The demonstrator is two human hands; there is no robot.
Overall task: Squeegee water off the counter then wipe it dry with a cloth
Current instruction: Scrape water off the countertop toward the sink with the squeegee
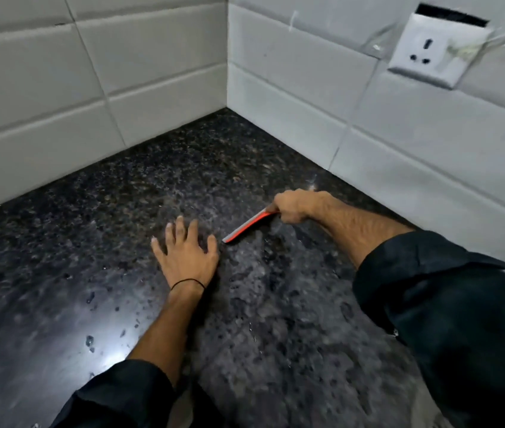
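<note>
A dark speckled granite counter (96, 242) fills the view, with a thin film of water and scattered droplets near the front left. My right hand (296, 206) is closed around the handle of a red and grey squeegee (246, 227), whose blade rests on the counter and points toward the left hand. My left hand (184, 253) lies flat on the counter with its fingers spread, just left of the blade's tip. No cloth is in view.
White tiled walls (152, 66) meet in a corner behind the counter. A white wall socket (430, 54) sits on the right wall, with a dark gap above it. Dark sleeves cover both forearms.
</note>
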